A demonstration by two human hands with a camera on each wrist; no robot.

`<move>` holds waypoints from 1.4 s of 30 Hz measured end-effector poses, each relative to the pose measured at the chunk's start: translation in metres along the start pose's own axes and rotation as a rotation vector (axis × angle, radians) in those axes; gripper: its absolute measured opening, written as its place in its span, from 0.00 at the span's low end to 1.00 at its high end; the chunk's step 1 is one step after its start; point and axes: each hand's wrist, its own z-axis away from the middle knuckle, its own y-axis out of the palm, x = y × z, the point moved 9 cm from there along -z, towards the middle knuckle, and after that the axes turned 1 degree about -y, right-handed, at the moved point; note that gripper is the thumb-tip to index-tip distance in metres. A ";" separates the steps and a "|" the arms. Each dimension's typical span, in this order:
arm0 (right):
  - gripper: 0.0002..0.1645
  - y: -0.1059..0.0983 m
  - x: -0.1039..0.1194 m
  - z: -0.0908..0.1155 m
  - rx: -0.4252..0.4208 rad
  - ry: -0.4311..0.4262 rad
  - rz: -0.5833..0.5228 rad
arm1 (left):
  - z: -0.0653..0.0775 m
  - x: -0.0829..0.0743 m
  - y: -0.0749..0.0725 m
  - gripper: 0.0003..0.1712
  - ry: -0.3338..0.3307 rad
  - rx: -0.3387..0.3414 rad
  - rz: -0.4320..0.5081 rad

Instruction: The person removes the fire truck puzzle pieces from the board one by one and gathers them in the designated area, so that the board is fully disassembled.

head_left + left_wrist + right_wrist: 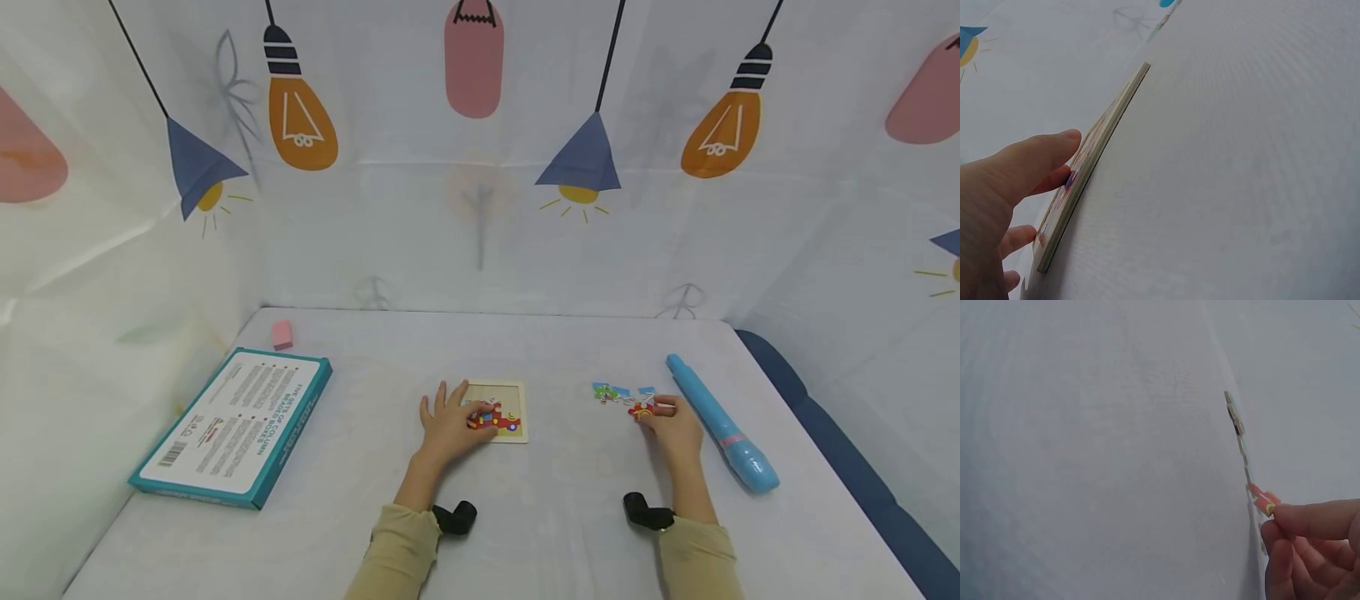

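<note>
White cloth printed with lamps and light bulbs walls in a pale counter (pixel 540 517). Going left to right, a teal flat box (pixel 236 425) lies face-down near the left edge, with a small pink block (pixel 282 334) just behind it. Near the middle sits a wooden puzzle board (pixel 502 410) showing a red vehicle picture. The left hand (pixel 450 425) rests flat on the board's left part, fingers spread and straight. Well apart to the right, loose puzzle pieces (pixel 615 394) lie in a short row, blue ones farthest from the right hand (pixel 675 429). That hand pinches a red puzzle piece (pixel 643 409) at the near end of the row, fingers curled. Just beside it on the right lies a light blue tube (pixel 720 425), angled toward the counter's near edge. Nothing lies between the hands.

From the left wrist, the board is seen edge-on as a thin slab with the thumb (pixel 1035 165) over its face. From the right wrist, the pinched piece shows between thumb and fingertips (pixel 1310 519), with the other pieces edge-on beyond it.
</note>
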 end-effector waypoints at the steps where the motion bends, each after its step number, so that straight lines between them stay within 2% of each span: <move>1: 0.23 -0.002 -0.001 0.000 -0.006 0.001 0.015 | 0.000 0.000 0.000 0.24 0.001 -0.001 -0.001; 11: 0.20 -0.012 -0.001 -0.006 -0.090 -0.021 0.154 | -0.001 0.003 0.003 0.25 0.004 0.008 0.002; 18: 0.20 -0.014 0.001 -0.008 -0.115 -0.062 0.223 | -0.001 0.003 0.002 0.24 0.018 -0.006 0.004; 25: 0.19 -0.014 0.003 -0.007 -0.133 -0.063 0.215 | 0.000 -0.001 -0.001 0.22 0.041 -0.017 -0.007; 30: 0.20 -0.012 0.016 -0.002 -0.154 -0.130 0.147 | 0.000 -0.003 -0.002 0.24 0.047 -0.015 -0.007; 34: 0.20 -0.002 0.032 0.004 -0.124 -0.206 0.084 | 0.001 -0.004 -0.005 0.25 0.042 -0.022 -0.007; 42: 0.23 0.034 0.051 0.009 0.067 -0.273 -0.070 | 0.005 -0.004 -0.012 0.24 0.032 -0.025 0.000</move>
